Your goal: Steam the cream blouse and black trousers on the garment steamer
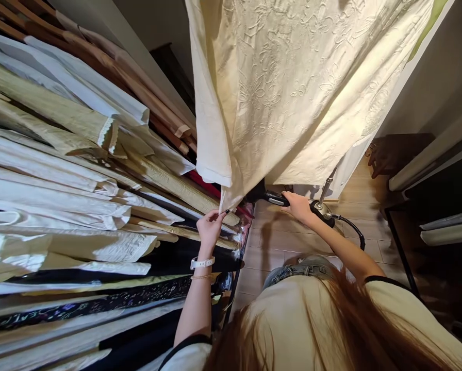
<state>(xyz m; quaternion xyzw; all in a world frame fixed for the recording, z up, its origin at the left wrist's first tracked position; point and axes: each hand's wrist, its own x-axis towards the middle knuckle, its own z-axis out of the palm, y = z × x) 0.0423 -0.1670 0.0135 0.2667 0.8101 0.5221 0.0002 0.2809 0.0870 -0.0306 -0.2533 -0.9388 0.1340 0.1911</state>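
Note:
A cream garment (277, 93) with raised floral embroidery hangs in front of me. My left hand (210, 226) pinches its lower left corner between thumb and fingers and draws the cloth down to a point. The black handle of a garment steamer (276, 199) is in the grip of my right hand (297, 207), below the hem. The steamer's head is mostly hidden behind the cloth. Behind my right forearm stand the steamer's metal pole (327, 190) and its black ribbed hose (355, 229).
Several light garments (53, 190) hang in a dense row along the left, close to my left arm. Wooden hangers (18, 15) show at the upper left. A wooden stool (399, 149) stands at the right on the plank floor (265, 247). More clothes (451, 226) hang at the far right.

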